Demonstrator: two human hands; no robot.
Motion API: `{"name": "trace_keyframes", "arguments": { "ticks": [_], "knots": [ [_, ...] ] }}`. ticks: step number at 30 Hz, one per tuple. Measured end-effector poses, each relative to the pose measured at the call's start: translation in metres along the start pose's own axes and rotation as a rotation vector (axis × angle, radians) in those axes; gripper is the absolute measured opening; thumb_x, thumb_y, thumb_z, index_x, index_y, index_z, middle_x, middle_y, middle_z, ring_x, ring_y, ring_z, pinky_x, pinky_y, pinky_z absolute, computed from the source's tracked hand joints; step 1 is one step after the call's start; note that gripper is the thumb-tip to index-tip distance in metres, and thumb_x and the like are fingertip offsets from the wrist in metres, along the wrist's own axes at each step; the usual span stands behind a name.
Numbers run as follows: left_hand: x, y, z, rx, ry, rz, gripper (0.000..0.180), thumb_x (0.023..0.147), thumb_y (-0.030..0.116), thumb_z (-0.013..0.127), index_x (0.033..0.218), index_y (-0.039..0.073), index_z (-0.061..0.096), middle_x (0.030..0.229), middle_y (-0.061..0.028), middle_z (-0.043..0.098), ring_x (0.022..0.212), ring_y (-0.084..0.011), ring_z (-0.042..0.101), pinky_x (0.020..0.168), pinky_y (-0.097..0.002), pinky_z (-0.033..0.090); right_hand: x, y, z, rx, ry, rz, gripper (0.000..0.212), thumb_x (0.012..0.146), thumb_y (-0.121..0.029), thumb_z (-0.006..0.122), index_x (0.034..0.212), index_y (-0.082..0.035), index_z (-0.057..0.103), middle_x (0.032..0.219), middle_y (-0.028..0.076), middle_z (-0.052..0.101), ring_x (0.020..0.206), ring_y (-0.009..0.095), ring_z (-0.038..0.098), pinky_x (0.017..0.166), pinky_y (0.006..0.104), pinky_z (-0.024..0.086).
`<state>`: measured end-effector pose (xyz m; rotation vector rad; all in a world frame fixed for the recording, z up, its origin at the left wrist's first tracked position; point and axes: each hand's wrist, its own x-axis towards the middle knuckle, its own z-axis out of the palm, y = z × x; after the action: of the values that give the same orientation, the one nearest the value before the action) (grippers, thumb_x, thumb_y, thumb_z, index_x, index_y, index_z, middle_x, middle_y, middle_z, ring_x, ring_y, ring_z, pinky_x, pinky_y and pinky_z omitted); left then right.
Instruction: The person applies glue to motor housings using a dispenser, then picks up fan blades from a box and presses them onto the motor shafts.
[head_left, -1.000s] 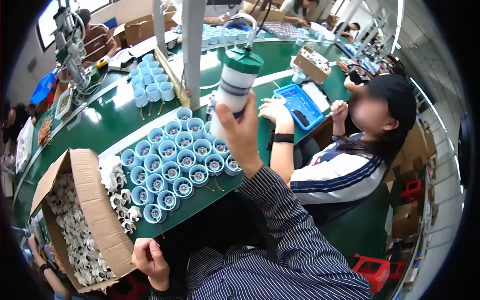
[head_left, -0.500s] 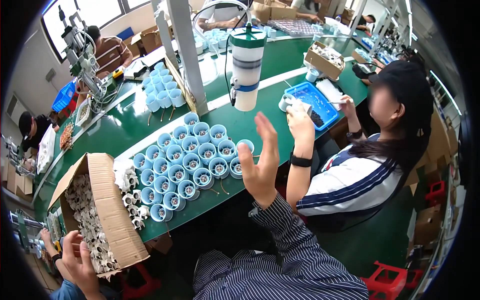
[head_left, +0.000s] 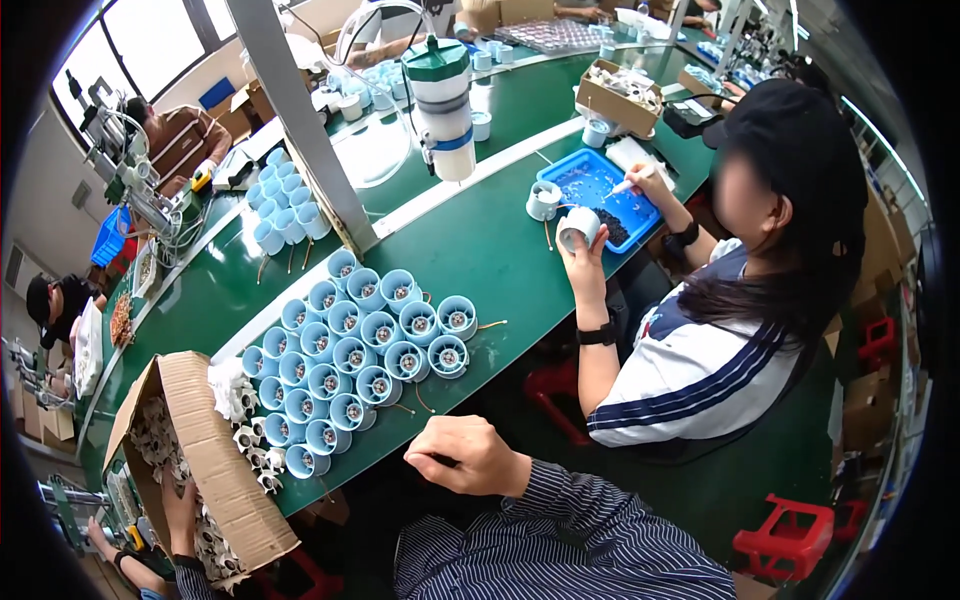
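Note:
My left hand (head_left: 181, 512) reaches into an open cardboard box (head_left: 228, 470) of small white plastic parts (head_left: 160, 432). Its fingertips are down among the parts, so their grip is hidden. My right hand (head_left: 468, 455) is in front of the green table's near edge, fingers curled in and thumb alongside, with nothing seen in it. Beyond it stand rows of light blue cups (head_left: 349, 356), each with a metal-coloured core inside and some with thin wires trailing out. More white parts (head_left: 262, 455) lie between the box and the cups.
To the right a co-worker (head_left: 700, 330) holds a white cup (head_left: 578, 229) and a pen-like tool beside a blue tray (head_left: 625, 195) of dark bits. A white cylinder with a green lid (head_left: 437, 62) hangs over the table (head_left: 480, 245). A metal post (head_left: 305, 125) rises behind the cups.
My right hand has dropped from beside the cups toward me, its spread fingers now curled. My left hand has gone from the box's near edge down into the box. The view has shifted.

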<state>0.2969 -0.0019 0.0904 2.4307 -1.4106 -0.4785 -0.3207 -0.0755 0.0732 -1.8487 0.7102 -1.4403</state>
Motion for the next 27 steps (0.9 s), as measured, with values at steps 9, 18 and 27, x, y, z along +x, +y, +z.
{"name": "trace_keyframes", "arguments": {
  "ticks": [9,18,27],
  "knots": [
    [0.012,0.025,0.013,0.142,0.150,0.052,0.076,0.096,0.035,0.072,0.160,0.008,0.044,0.163,-0.0219,0.044,0.149,-0.0396,0.044,0.121,-0.0459,0.037,-0.006,0.004,0.006,0.083,-0.057,0.040,0.004,0.090,-0.001,0.077,0.090,-0.001,0.073,0.080,0.007,0.073,0.065,0.021,0.068,0.059,0.0308,0.055],
    [0.032,0.003,0.023,-0.053,0.150,0.205,0.066,0.097,0.026,0.072,0.157,0.010,0.049,0.151,-0.0233,0.054,0.142,-0.0413,0.050,0.118,-0.0480,0.040,-0.013,0.013,0.007,0.140,-0.094,0.215,0.003,0.091,-0.001,0.076,0.090,0.000,0.073,0.081,0.007,0.073,0.066,0.019,0.068,0.058,0.0300,0.054],
    [0.029,0.016,0.007,0.290,0.226,0.219,0.063,0.094,0.027,0.075,0.151,0.009,0.057,0.152,-0.0239,0.055,0.140,-0.0420,0.051,0.116,-0.0484,0.042,-0.001,0.011,0.023,0.167,-0.235,0.309,0.005,0.093,-0.005,0.074,0.090,-0.003,0.072,0.076,0.007,0.067,0.063,0.021,0.063,0.060,0.0339,0.052]
  ]
}}
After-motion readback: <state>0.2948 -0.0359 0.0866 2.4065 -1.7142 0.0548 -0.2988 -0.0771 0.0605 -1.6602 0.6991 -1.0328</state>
